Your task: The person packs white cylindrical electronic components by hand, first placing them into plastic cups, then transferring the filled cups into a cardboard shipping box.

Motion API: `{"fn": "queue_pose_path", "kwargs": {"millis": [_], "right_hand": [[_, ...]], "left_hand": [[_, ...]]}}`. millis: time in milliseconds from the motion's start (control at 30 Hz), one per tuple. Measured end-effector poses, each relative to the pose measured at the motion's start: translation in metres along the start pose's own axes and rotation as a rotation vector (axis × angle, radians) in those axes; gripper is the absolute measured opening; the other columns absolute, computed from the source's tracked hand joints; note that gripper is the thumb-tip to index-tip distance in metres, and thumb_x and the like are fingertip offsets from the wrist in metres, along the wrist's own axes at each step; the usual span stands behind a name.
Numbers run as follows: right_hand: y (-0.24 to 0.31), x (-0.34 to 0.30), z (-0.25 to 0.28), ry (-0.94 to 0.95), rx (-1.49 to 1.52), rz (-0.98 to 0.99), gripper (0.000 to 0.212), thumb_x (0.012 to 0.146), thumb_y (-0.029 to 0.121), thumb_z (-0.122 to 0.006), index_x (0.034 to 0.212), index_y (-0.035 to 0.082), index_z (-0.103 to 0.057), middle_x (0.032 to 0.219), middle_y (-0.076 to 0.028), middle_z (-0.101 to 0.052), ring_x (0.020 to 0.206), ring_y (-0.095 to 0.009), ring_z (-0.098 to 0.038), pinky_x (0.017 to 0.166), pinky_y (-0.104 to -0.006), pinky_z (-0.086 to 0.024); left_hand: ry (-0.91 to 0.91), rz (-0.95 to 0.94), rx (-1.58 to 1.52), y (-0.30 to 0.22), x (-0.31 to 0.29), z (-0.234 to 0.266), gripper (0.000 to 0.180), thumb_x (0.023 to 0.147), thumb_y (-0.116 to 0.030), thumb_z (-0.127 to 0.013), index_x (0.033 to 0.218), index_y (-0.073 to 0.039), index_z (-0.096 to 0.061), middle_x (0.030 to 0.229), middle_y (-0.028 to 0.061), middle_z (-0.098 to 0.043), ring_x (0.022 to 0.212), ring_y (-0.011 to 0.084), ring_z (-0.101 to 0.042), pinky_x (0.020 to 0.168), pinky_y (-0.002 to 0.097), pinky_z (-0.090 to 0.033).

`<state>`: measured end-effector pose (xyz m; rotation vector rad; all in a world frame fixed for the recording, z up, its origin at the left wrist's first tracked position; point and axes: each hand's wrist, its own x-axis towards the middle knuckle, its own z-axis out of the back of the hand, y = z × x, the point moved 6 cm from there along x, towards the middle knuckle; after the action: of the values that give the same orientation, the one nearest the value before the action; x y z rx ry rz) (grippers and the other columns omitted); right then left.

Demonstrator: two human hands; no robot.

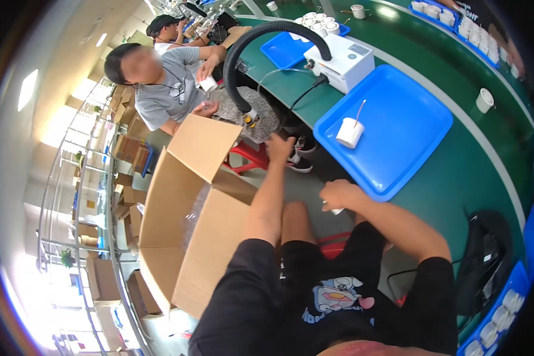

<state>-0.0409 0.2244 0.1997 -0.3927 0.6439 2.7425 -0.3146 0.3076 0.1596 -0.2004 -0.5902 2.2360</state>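
Observation:
My left hand (279, 148) is stretched forward just right of the black hose's nozzle (251, 118), its fingers apart and nothing visible in them. Closed over a small white object (336, 210), my right hand (339, 193) is above my lap, beside the near corner of the blue tray (391, 188). Most of that object is hidden by my fingers. Inside the tray a white cylindrical part (350, 133) lies tilted, with a thin reddish wire sticking up from it.
An open cardboard box (210, 255) with clear plastic inside stands at my left. The hose runs from a white machine (341, 62) on the green table (457, 178). A co-worker (166, 86) sits across, holding a white part. More white parts fill blue trays (498, 320).

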Motion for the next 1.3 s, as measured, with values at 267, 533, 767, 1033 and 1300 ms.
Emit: {"fn": "queue_pose_path", "kwargs": {"millis": [267,533,767,1033,1300], "right_hand": [[0.014,0.005,-0.007,0.148,0.072,0.063,0.039,0.081,0.039,-0.068,0.101,0.006,-0.073,0.102,-0.018,-0.069,0.097,-0.036,-0.068,0.08,-0.048,-0.055],[0.003,0.006,-0.018,0.153,0.054,0.06,0.036,0.081,0.037,-0.068,0.097,0.005,-0.072,0.096,-0.018,-0.07,0.094,-0.036,-0.068,0.079,-0.049,-0.055],[-0.006,0.014,-0.006,0.041,0.038,-0.039,0.04,0.079,0.03,-0.071,0.11,0.006,-0.069,0.118,-0.025,-0.058,0.105,-0.044,-0.061,0.086,-0.0474,-0.054],[-0.013,0.033,0.007,-0.122,0.039,-0.023,0.041,0.082,0.034,-0.064,0.112,0.005,-0.063,0.11,-0.032,-0.058,0.096,-0.046,-0.062,0.086,-0.0514,-0.052],[-0.037,0.004,0.051,-0.555,0.228,-0.158,0.035,0.09,0.033,-0.059,0.103,0.0,-0.063,0.094,-0.027,-0.064,0.092,-0.045,-0.062,0.083,-0.0481,-0.051]], "left_hand": [[-0.009,0.352,-1.174,0.042,0.038,-0.013,0.073,0.081,-0.048,-0.064,0.125,0.005,-0.043,0.117,0.0276,-0.054,0.108,0.0434,-0.055,0.089,0.0492,-0.052],[-0.024,0.586,-2.023,0.009,0.044,-0.015,0.078,0.084,-0.047,-0.064,0.136,0.0,-0.03,0.134,0.02,-0.033,0.109,0.0372,-0.048,0.086,0.0542,-0.055],[-0.161,0.526,-1.984,0.009,0.037,-0.001,0.063,0.083,-0.048,-0.066,0.121,-0.003,-0.042,0.116,0.0193,-0.045,0.098,0.0326,-0.052,0.083,0.0474,-0.055],[-0.141,0.46,-2.016,-0.014,0.004,-0.026,0.052,0.086,-0.047,-0.062,0.114,-0.005,-0.05,0.09,0.0146,-0.062,0.073,0.0291,-0.066,0.063,0.0385,-0.058],[0.241,0.379,-2.044,-0.009,-0.194,-0.086,0.058,0.089,-0.062,-0.054,0.109,-0.007,-0.054,0.091,0.0103,-0.064,0.08,0.0232,-0.065,0.065,0.0355,-0.054]]}}
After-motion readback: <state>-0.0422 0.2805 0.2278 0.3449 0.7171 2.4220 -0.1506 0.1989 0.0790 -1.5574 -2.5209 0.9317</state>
